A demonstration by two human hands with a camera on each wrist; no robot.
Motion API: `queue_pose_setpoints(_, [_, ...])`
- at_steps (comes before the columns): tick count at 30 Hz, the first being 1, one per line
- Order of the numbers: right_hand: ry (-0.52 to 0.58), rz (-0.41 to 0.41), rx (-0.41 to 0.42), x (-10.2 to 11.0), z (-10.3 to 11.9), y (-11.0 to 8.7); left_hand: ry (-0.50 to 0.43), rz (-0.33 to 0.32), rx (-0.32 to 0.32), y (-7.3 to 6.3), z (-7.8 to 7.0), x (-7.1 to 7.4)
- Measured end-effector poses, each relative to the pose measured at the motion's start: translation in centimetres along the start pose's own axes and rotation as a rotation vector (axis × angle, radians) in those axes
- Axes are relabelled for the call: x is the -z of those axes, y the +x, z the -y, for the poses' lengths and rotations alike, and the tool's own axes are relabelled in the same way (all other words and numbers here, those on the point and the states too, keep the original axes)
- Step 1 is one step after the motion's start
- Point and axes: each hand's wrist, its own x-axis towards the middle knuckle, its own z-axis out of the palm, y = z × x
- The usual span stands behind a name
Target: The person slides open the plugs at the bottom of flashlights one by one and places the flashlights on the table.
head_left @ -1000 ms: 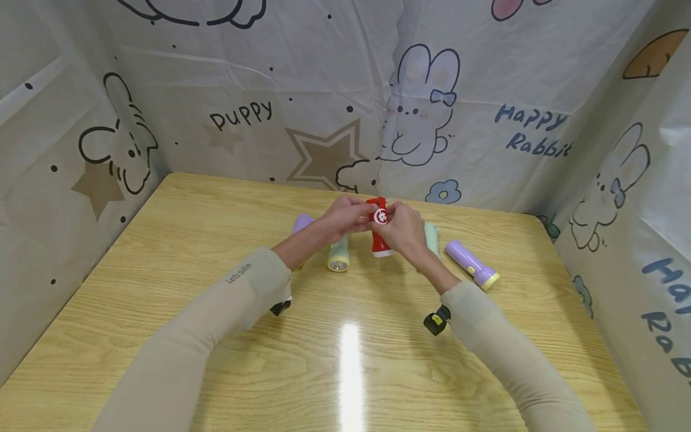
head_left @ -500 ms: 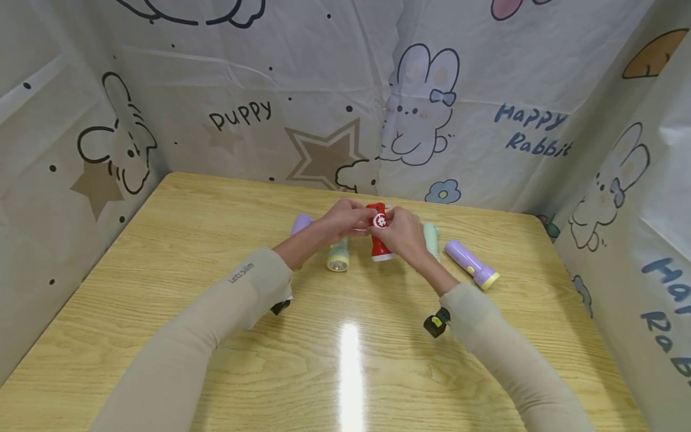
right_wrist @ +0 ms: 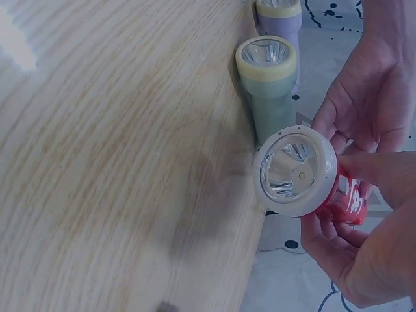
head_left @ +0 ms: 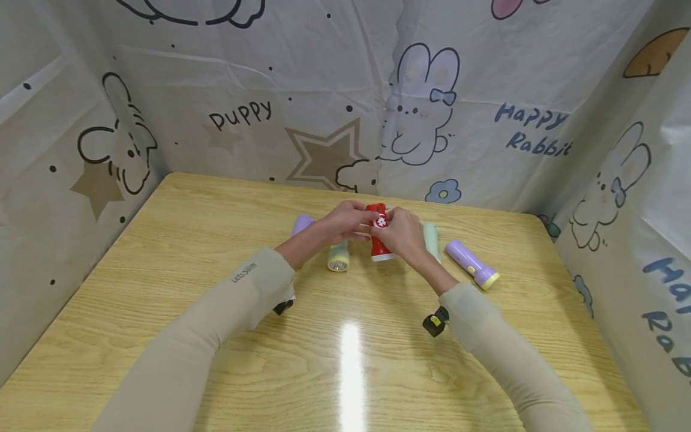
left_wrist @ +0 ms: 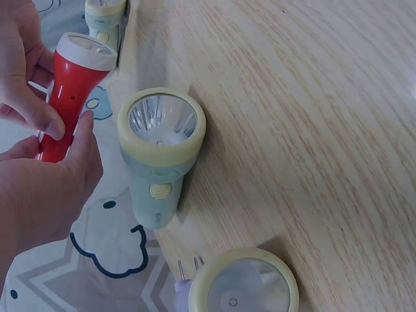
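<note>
Above the far part of the table, both hands hold a red flashlight (head_left: 382,247) with a white lens rim and a white emblem on its side. Its lens end points toward the wearer. My left hand (head_left: 345,218) pinches the body near the tail end, from the left. From the right, my right hand (head_left: 403,233) grips it with the thumb beside the emblem. The left wrist view shows the fingertips of both hands meeting on the red body (left_wrist: 68,91). In the right wrist view the lens (right_wrist: 292,172) faces the camera, and fingers cover much of the body.
A green flashlight (head_left: 338,258) and a purple one (head_left: 303,222) lie left of the hands, partly behind the left arm. Another green flashlight (head_left: 431,239) and a purple one (head_left: 471,264) lie to the right. Printed cloth (head_left: 232,72) walls the table's back and sides.
The red flashlight and both hands have come slightly lower and nearer the wearer. The right thumb has shifted a little over the emblem. The other flashlights have stayed put.
</note>
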Motion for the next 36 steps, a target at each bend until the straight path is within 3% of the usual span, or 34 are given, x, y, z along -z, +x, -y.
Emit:
queue_pose_setpoints(16, [-0.001,0.031,-0.01,-0.4,-0.8,0.1,0.062,-0.021,0.021,0.1,0.3,-0.9])
queue_pose_setpoints(36, [0.007,0.081,-0.04,-0.9,-1.4,0.3,0.167,-0.036,0.066,1.1,0.7,-0.9])
